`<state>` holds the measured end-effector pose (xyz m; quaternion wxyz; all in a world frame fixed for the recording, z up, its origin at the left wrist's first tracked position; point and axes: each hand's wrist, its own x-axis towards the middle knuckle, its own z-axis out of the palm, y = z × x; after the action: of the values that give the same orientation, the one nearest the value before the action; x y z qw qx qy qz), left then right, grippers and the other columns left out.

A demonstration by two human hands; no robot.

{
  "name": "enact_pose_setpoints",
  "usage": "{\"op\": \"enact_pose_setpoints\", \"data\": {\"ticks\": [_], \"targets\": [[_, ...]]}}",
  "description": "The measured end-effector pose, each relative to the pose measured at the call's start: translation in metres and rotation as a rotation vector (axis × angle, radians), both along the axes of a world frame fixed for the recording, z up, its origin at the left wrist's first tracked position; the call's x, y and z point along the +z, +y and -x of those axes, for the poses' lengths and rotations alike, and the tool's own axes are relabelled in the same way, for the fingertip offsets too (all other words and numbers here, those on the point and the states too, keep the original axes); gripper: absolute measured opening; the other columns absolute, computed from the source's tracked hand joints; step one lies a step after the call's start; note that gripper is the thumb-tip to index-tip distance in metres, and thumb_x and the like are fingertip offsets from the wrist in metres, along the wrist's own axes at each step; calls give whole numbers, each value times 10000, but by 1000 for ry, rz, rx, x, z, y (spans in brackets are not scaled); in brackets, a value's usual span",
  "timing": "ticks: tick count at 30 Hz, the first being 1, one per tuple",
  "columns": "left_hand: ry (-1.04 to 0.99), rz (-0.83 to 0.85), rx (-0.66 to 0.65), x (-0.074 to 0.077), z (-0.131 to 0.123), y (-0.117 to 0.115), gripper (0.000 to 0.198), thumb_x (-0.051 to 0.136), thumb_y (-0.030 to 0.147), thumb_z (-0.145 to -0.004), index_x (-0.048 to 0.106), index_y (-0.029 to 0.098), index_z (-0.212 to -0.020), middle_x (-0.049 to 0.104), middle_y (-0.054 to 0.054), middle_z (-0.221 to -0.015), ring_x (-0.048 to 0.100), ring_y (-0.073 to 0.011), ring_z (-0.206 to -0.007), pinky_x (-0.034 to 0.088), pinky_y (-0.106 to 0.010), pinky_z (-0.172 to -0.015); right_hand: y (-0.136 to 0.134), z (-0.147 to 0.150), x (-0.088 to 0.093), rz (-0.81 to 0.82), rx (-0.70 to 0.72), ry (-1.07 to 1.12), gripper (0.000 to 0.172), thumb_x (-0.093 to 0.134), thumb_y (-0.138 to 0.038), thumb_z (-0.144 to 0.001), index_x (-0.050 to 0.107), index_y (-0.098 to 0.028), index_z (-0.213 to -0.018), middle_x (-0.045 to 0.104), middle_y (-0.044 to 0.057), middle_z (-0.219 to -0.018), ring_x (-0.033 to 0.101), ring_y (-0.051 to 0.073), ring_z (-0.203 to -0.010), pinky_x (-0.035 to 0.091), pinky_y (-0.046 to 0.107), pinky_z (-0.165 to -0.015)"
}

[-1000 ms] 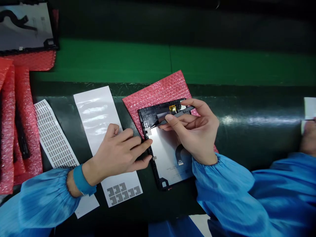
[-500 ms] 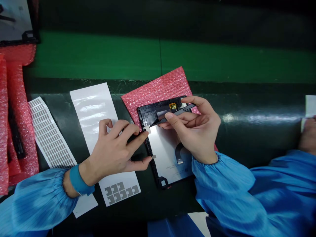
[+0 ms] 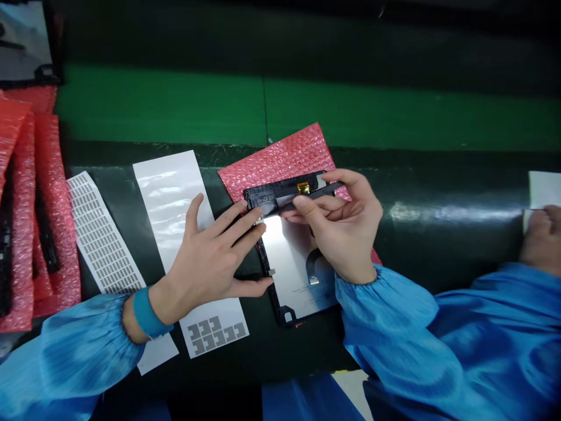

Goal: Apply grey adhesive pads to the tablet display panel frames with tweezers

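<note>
A display panel in a black frame (image 3: 294, 266), silver-backed with a dark flex cable (image 3: 311, 266) and a patch of amber tape (image 3: 303, 188), lies tilted in front of me. My left hand (image 3: 214, 257) is open, its fingertips stretched over the panel's upper left edge and its thumb by the left side. A small grey tab (image 3: 272, 272) sticks out near that thumb. In my right hand (image 3: 350, 225) are dark tweezers (image 3: 328, 190), pinched between thumb and fingers. Their tips point toward the left fingertips, where the exact contact is hidden.
Pink bubble wrap (image 3: 280, 155) lies under the panel. Left of it are a white sheet with grey stickers (image 3: 164, 193) and a narrow label sheet (image 3: 103, 234). Wrapped parts in pink bubble bags (image 3: 56, 234) crowd the far left. Another person's hand (image 3: 541, 234) shows at right.
My left fingers have straightened and moved up onto the panel's upper left edge. The right hand with the tweezers stays nearly in place. The view has shifted slightly.
</note>
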<state>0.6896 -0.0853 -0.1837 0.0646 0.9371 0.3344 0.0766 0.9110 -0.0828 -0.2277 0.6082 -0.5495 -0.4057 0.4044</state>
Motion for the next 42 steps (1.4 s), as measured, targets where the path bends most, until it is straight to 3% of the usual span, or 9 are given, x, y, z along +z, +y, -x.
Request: {"op": "enact_pose_setpoints", "data": {"ticks": [4,7,9,11,15,17,22,27,42], "targets": [[-3,64,31,-3,-2,0,712,501,706,-926,571,210,-1432,518,-48,-1543,458,-340,-1404,-131,-657,-1248,5,-3,-5,-42,-95,61,519,883,-413,-786,511,-266,-1116,757,-56,-708,784,214,-667,681,276,-621],[25,167,17,11,-3,6,838,606,745,-857,513,199,-1485,453,-82,-1590,377,-396,-1463,-80,-772,-1197,7,-12,-7,-20,-83,137,506,892,-409,-776,600,-258,-1161,765,-46,-752,791,203,-711,676,249,-640],[34,219,-52,36,4,9,880,612,720,-883,401,200,-1560,336,-95,-1655,261,-417,-1531,21,-804,-1182,3,-16,-6,8,-74,200,340,898,-374,-783,713,-263,-1046,772,-11,-788,792,183,-744,649,181,-634],[2,213,-94,70,22,6,742,552,578,-994,324,203,-1593,254,-64,-1691,185,-341,-1576,138,-694,-1242,-5,-14,-1,9,-102,214,178,914,-332,-775,783,-292,-889,771,12,-789,786,160,-757,612,126,-608],[-89,137,27,116,87,-32,380,528,364,-1049,568,225,-1400,547,-38,-1508,481,-182,-1409,411,-363,-1154,-38,18,20,11,-6,154,142,928,-324,-768,813,-328,-851,785,31,-799,773,179,-682,650,178,-635],[-81,70,162,110,124,-57,333,618,403,-1002,656,217,-1275,660,-69,-1333,595,-212,-1236,471,-377,-1035,-57,49,32,47,225,101,150,920,-338,-770,810,-290,-860,799,61,-858,774,222,-651,683,247,-616],[-6,-4,307,54,186,-81,277,637,435,-993,719,217,-1144,723,-57,-1209,625,-222,-1147,407,-386,-938,-67,139,43,78,675,74,211,881,-365,-794,795,-218,-918,805,81,-923,795,279,-841,701,347,-756],[-67,-59,253,37,192,-77,235,596,418,-1021,731,229,-1056,740,-3,-1134,628,-177,-1062,362,-361,-885,-61,179,30,60,672,93,231,871,-351,-808,783,-204,-963,803,77,-948,791,260,-877,684,342,-818],[-27,-136,228,33,191,-82,237,572,391,-1041,703,204,-1104,723,-33,-1157,618,-185,-1087,379,-376,-911,-66,178,28,80,619,49,247,884,-369,-789,766,-222,-950,802,68,-938,791,265,-872,680,357,-826]]}}
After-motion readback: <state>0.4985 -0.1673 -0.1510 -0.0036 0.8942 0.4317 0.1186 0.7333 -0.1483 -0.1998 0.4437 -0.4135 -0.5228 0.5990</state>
